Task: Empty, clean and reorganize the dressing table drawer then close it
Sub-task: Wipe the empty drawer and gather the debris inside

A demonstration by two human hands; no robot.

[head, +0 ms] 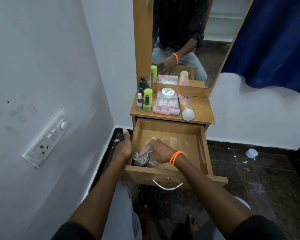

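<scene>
Scrubbing inside the pulled-out drawer [200,148], the right hand [158,150] bunches a cloth [142,157] tight at the near-left corner, while the left hand [124,149] braces the side wall, steadying it

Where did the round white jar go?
The round white jar sits on the dressing table top, on a clear box of small bottles, just in front of the mirror.

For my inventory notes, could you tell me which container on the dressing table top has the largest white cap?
The pink tube lying at the right of the group; its big white cap points toward the drawer.
</scene>
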